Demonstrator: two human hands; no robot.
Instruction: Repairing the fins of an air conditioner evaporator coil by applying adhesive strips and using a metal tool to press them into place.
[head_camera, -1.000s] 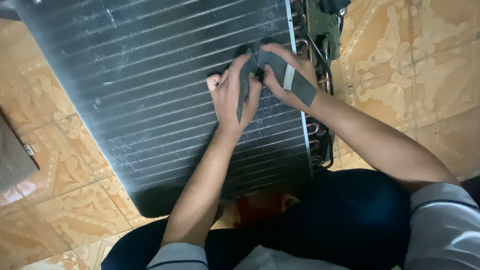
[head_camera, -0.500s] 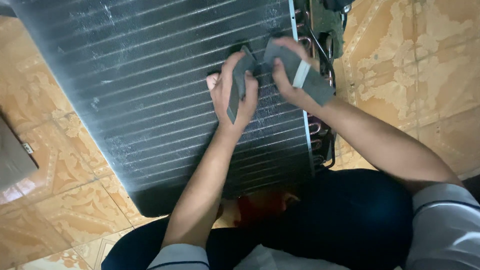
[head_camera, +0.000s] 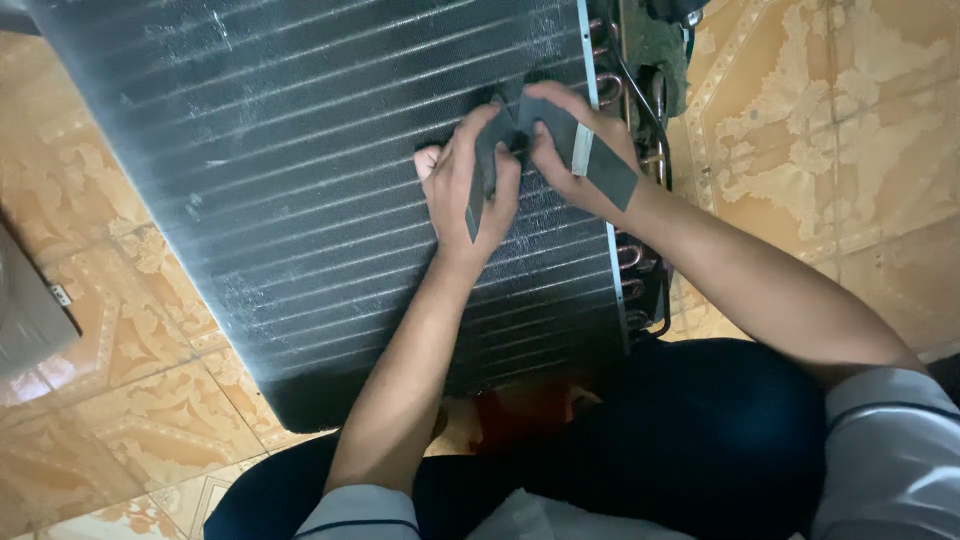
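Observation:
A large finned coil panel (head_camera: 300, 180), dark with thin metal fins, lies tilted over the tiled floor in front of me. My left hand (head_camera: 468, 190) rests on the fins near the panel's right side and pinches one end of a dark grey strip (head_camera: 478, 175). My right hand (head_camera: 575, 150) grips the other end of a wider dark grey strip (head_camera: 600, 165) that drapes over the back of that hand, with a pale band across it. Both hands meet over the fins, close to the panel's metal right edge.
Copper tube bends (head_camera: 632, 255) and a black wire run down the panel's right edge. Patterned orange floor tiles (head_camera: 830, 130) surround the panel. A grey object (head_camera: 30, 320) lies at the left edge. My dark-clothed knees (head_camera: 700, 440) fill the lower middle.
Both hands stay on the grey strips at the same spot; the fingers have shifted slightly, with the right hand pressing closer toward the left.

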